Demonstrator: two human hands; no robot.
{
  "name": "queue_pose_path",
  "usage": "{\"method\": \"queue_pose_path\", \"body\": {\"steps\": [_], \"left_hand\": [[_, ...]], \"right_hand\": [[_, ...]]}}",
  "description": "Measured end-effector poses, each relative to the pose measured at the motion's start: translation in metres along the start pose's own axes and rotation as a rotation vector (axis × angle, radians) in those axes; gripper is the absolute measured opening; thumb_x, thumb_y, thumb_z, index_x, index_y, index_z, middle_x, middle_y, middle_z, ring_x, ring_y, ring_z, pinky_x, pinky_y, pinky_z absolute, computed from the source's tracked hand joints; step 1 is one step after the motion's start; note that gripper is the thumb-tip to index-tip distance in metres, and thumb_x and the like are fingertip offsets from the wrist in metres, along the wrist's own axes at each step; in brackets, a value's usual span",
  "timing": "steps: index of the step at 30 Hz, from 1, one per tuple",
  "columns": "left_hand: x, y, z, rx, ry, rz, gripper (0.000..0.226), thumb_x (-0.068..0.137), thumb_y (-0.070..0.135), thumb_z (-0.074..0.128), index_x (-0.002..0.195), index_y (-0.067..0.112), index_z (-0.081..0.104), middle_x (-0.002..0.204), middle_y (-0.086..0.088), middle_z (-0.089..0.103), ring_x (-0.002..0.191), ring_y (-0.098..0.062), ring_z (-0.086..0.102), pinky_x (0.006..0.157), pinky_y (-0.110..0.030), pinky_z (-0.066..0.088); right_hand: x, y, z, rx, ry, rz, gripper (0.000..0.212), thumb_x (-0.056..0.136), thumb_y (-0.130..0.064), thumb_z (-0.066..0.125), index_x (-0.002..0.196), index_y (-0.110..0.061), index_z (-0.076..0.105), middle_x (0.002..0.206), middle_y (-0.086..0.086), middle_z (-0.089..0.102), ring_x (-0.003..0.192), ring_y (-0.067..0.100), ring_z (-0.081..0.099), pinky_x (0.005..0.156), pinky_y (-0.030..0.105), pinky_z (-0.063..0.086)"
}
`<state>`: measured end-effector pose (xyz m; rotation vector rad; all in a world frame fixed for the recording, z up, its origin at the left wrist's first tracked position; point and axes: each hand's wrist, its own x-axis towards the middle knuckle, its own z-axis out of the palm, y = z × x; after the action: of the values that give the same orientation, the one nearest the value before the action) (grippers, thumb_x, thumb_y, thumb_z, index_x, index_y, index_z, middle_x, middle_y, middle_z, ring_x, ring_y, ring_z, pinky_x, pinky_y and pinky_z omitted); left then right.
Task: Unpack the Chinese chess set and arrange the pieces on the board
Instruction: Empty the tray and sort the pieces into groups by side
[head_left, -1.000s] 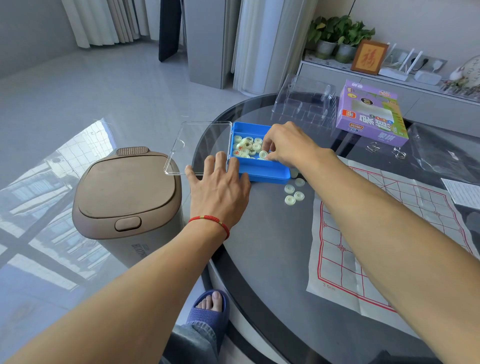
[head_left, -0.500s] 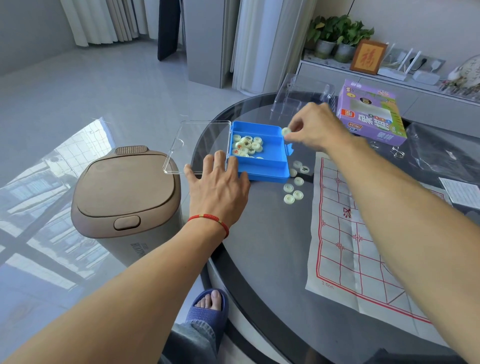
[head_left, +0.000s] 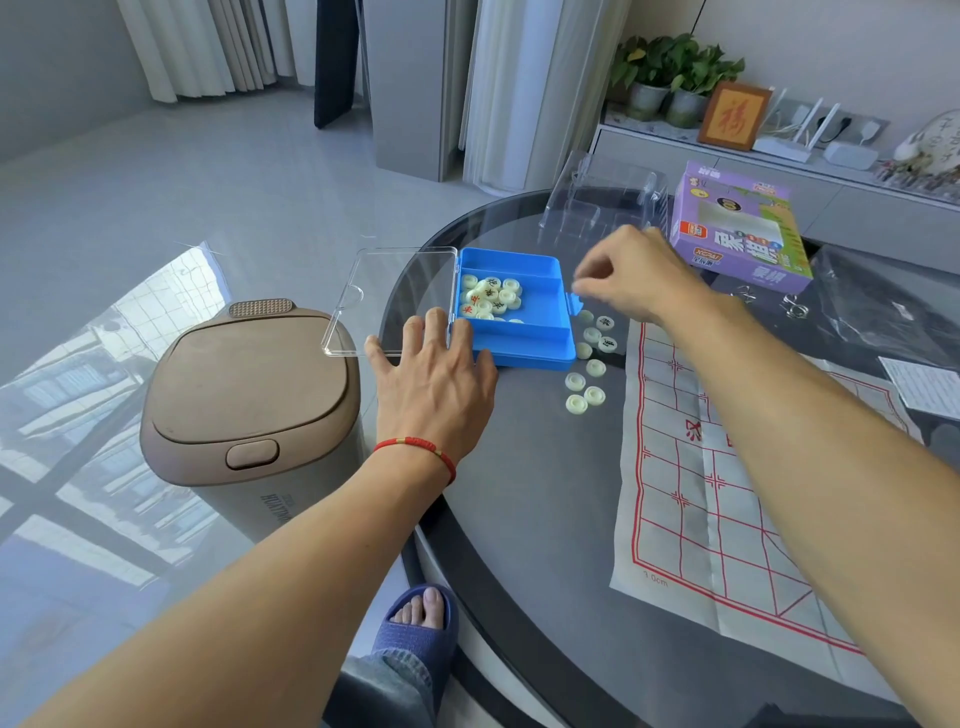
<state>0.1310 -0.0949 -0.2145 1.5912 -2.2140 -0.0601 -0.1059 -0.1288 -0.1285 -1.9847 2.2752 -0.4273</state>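
The blue piece box (head_left: 524, 351) lies open on the round glass table, its clear lid (head_left: 395, 296) folded out to the left. Several pale round pieces (head_left: 491, 296) lie in its left compartment. Several more pieces (head_left: 595, 369) lie loose on the table between the box and the paper board (head_left: 727, 478) with its red grid. My left hand (head_left: 436, 384) rests flat on the table, touching the box's near left corner. My right hand (head_left: 634, 275) hovers above the box's right edge, fingers drawn together and blurred. Anything between its fingertips is hidden by the blur.
A purple carton (head_left: 737, 228) and a clear plastic insert (head_left: 602, 202) stand at the table's far side. Metal ring puzzles (head_left: 795, 306) and a paper slip (head_left: 924, 384) lie to the right. A brown lidded bin (head_left: 249, 395) stands left of the table edge (head_left: 447, 545).
My right hand lifted a piece out of the box and carried it right, over the loose pile. The pile beside the board has grown. My left hand stayed put.
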Motion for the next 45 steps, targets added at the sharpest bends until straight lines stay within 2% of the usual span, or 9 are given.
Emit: {"method": "queue_pose_path", "body": {"steps": [3, 5, 11, 13, 15, 23, 28, 37, 45], "left_hand": [[0.000, 0.000, 0.001, 0.004, 0.017, -0.001, 0.033, 0.101, 0.042, 0.034, 0.117, 0.018, 0.051, 0.130, -0.003, 0.047, 0.125, -0.025, 0.044, 0.104, -0.065, 0.032], [0.000, 0.000, 0.001, 0.000, 0.026, -0.001, 0.032, 0.101, 0.042, 0.035, 0.115, 0.018, 0.052, 0.128, -0.003, 0.048, 0.123, -0.026, 0.045, 0.104, -0.065, 0.032], [-0.001, 0.000, 0.001, -0.004, 0.025, 0.004, 0.034, 0.101, 0.041, 0.036, 0.119, 0.017, 0.052, 0.133, -0.004, 0.048, 0.126, -0.026, 0.044, 0.105, -0.065, 0.032], [-0.001, 0.000, 0.001, -0.005, 0.024, 0.006, 0.035, 0.101, 0.041, 0.036, 0.119, 0.017, 0.053, 0.135, -0.004, 0.048, 0.127, -0.026, 0.044, 0.106, -0.066, 0.031], [-0.001, 0.000, 0.001, -0.004, 0.025, 0.005, 0.035, 0.101, 0.042, 0.035, 0.120, 0.017, 0.052, 0.135, -0.004, 0.048, 0.127, -0.026, 0.044, 0.106, -0.066, 0.031], [-0.001, 0.000, 0.001, -0.003, 0.031, 0.010, 0.035, 0.102, 0.041, 0.036, 0.120, 0.017, 0.053, 0.133, -0.004, 0.048, 0.125, -0.026, 0.045, 0.106, -0.066, 0.031], [0.000, 0.000, 0.000, 0.001, 0.015, 0.011, 0.036, 0.102, 0.042, 0.034, 0.122, 0.018, 0.051, 0.134, -0.004, 0.047, 0.126, -0.026, 0.044, 0.106, -0.066, 0.031], [0.000, -0.001, -0.001, -0.008, -0.003, 0.003, 0.035, 0.102, 0.043, 0.033, 0.123, 0.020, 0.050, 0.137, -0.003, 0.044, 0.129, -0.025, 0.042, 0.108, -0.066, 0.029], [0.000, 0.000, -0.001, -0.011, -0.008, 0.002, 0.035, 0.102, 0.043, 0.033, 0.122, 0.019, 0.049, 0.137, -0.003, 0.044, 0.129, -0.025, 0.042, 0.107, -0.067, 0.030]], "right_hand": [[0.004, -0.034, 0.010, 0.069, 0.030, -0.164, 0.012, 0.090, -0.021, 0.075, 0.100, -0.018, 0.080, 0.090, -0.003, 0.073, 0.084, 0.012, 0.064, 0.078, 0.025, 0.051], [0.006, -0.050, 0.023, 0.038, -0.027, -0.227, 0.016, 0.090, -0.022, 0.076, 0.106, -0.021, 0.078, 0.089, -0.005, 0.068, 0.082, 0.013, 0.061, 0.077, 0.026, 0.050], [0.002, -0.042, 0.042, -0.016, -0.008, -0.127, 0.006, 0.085, -0.018, 0.079, 0.091, -0.019, 0.078, 0.088, 0.001, 0.072, 0.086, 0.019, 0.067, 0.078, 0.030, 0.052], [0.000, -0.039, 0.039, -0.058, -0.005, -0.134, 0.004, 0.086, -0.020, 0.079, 0.087, -0.016, 0.077, 0.088, -0.001, 0.066, 0.088, 0.018, 0.062, 0.073, 0.030, 0.044], [0.000, -0.037, 0.037, -0.081, -0.010, -0.122, 0.008, 0.086, -0.022, 0.080, 0.088, -0.015, 0.076, 0.089, -0.003, 0.059, 0.090, 0.018, 0.056, 0.075, 0.029, 0.040], [0.009, -0.050, 0.052, -0.016, 0.018, 0.009, 0.032, 0.085, -0.033, 0.082, 0.104, -0.010, 0.075, 0.110, 0.016, 0.069, 0.109, 0.032, 0.061, 0.089, 0.037, 0.050], [0.012, -0.054, 0.053, -0.004, 0.041, 0.067, 0.026, 0.084, -0.031, 0.084, 0.097, -0.009, 0.078, 0.108, 0.014, 0.072, 0.105, 0.031, 0.064, 0.077, 0.032, 0.044], [0.020, -0.028, 0.014, 0.035, 0.118, 0.118, 0.014, 0.083, -0.025, 0.081, 0.087, -0.012, 0.080, 0.092, 0.009, 0.076, 0.091, 0.026, 0.070, 0.077, 0.033, 0.053], [0.003, 0.023, 0.021, -0.025, 0.012, 0.241, 0.017, 0.086, -0.029, 0.082, 0.091, -0.013, 0.079, 0.094, 0.008, 0.074, 0.089, 0.026, 0.068, 0.075, 0.036, 0.055]]}}
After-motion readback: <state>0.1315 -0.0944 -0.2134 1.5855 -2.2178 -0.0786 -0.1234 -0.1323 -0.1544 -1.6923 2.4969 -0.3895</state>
